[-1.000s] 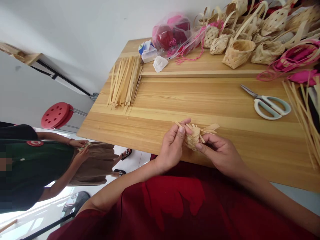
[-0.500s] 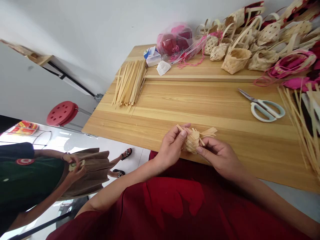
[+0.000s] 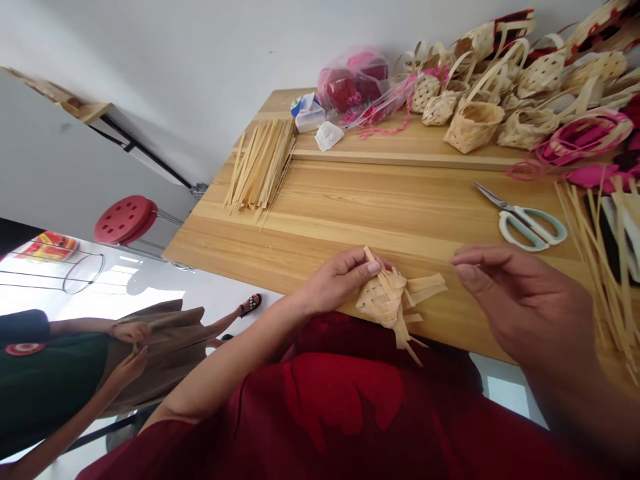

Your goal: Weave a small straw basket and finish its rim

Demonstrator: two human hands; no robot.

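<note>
Head view, looking down across a pine table with visible long grain. The left hand grips a half-woven piece of flat, pale, dried plant strips, fingers and thumb curled over its near edge. The piece sits just above the tabletop at the table's near edge: a tight, rounded checker weave at the body, with loose strip ends fanning out to the right and downward, and one narrow strip poking up past the fingers.

The right hand is apart from the weave, hanging over the table, empty, fingers loosely curved and spread narrowly; it is slightly blurred.

Just beyond that hand lie steel scissors with pale plastic loop handles. Further right is a loose pile of long strips. Across the table, a flat bundle of cut strips lies in rough parallel. Along a raised wooden ledge crowd small finished baskets, rough-textured with arched handles, some trimmed in pink, beside a clear plastic bag of red and pink material.

Off the table's left end, a co-worker's hands work at something too small to make out, above a tan skirt. A red perforated stool stands behind.
</note>
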